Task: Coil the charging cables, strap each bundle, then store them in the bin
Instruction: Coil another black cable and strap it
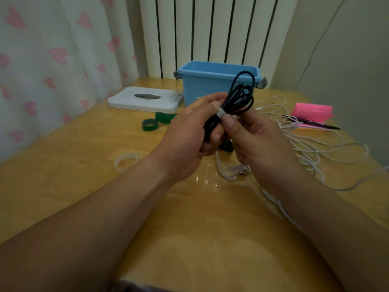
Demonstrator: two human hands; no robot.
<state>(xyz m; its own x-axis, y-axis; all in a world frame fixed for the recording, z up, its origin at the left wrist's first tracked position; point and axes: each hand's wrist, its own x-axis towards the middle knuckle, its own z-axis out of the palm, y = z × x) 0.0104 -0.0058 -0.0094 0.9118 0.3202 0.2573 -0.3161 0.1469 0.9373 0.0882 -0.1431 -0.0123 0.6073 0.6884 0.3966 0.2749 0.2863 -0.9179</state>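
A coiled black cable (240, 95) is held up above the table in front of the blue bin (202, 81). My left hand (189, 133) grips the lower part of the bundle. A pale strap (221, 112) is wrapped round the coil's middle. My right hand (252, 138) pinches that strap with thumb and fingers. Loose white cables (311, 144) lie tangled on the table to the right. Another short white cable (229, 169) lies under my hands.
The bin's white lid (145, 99) lies flat at the back left. Two green strap rings (155, 122) sit beside it, and a pale ring (126, 162) lies nearer me. A pink pad (313, 112) and a dark pen (311, 123) rest at the far right.
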